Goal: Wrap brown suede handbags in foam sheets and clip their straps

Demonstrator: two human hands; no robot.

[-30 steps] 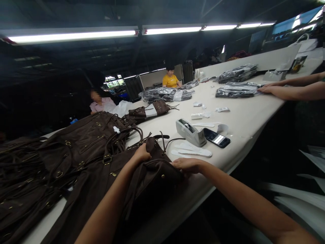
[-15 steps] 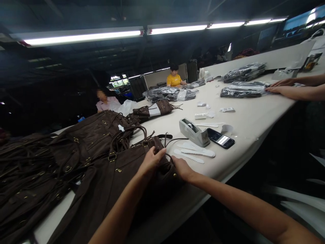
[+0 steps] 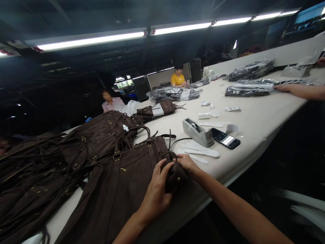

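Head view: biggest change first. Framing has swung a bit, so the pale surface (image 3: 256,118) and everything on it sits further right. Brown bag (image 3: 134,189) lies on the near edge of the surface, beside a pile of similar bags (image 3: 33,179), handles up, near end bunched under both hands.

Left hand (image 3: 156,189) has dropped from the bag's upper part to its bunched end; grip spread, thumb apart from fingers, fingertips on the fabric. Right hand (image 3: 189,165) is at the far side of that end, fingers curled by a strap (image 3: 172,155); can't tell if the grip pinches it. Hands now closer together, both touching bag.

Co-worker: one hand (image 3: 285,88) on a plastic-wrapped bag (image 3: 250,89), the other hand (image 3: 321,61) now off it, at frame edge.

Same layout as before: tape dispenser (image 3: 198,133) touching or just beside phone (image 3: 225,138); white strips (image 3: 205,152) in front of the dispenser.
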